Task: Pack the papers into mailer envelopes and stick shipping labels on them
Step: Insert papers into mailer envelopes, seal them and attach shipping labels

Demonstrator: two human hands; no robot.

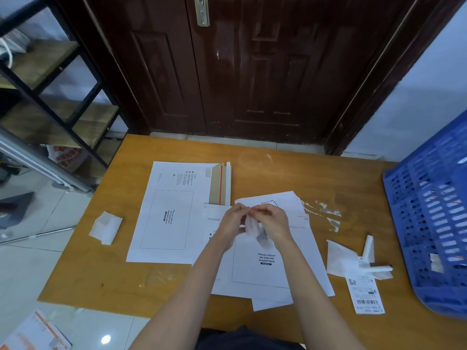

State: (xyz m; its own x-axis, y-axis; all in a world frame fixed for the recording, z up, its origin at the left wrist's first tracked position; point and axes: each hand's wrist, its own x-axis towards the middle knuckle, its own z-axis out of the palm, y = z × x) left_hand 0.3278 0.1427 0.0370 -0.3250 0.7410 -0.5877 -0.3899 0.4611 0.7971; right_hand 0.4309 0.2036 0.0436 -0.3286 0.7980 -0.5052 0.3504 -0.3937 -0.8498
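1. Orange-brown table (252,157) against a dark wooden door (227,72); blue crate (429,210) at right of frame.
2. Both hands meet mid-frame: left hand (231,224) and right hand (271,221) pinch a small white label (251,227), apparently peeling its backing.
3. Directly beneath lies a mailer envelope (265,269) with its waybill box facing up; a second envelope (166,218) lies left of it, flap open.
4. Risks, as I judge: the sticky label may curl onto itself or the fingers, tear while peeling, or land crooked outside the box.
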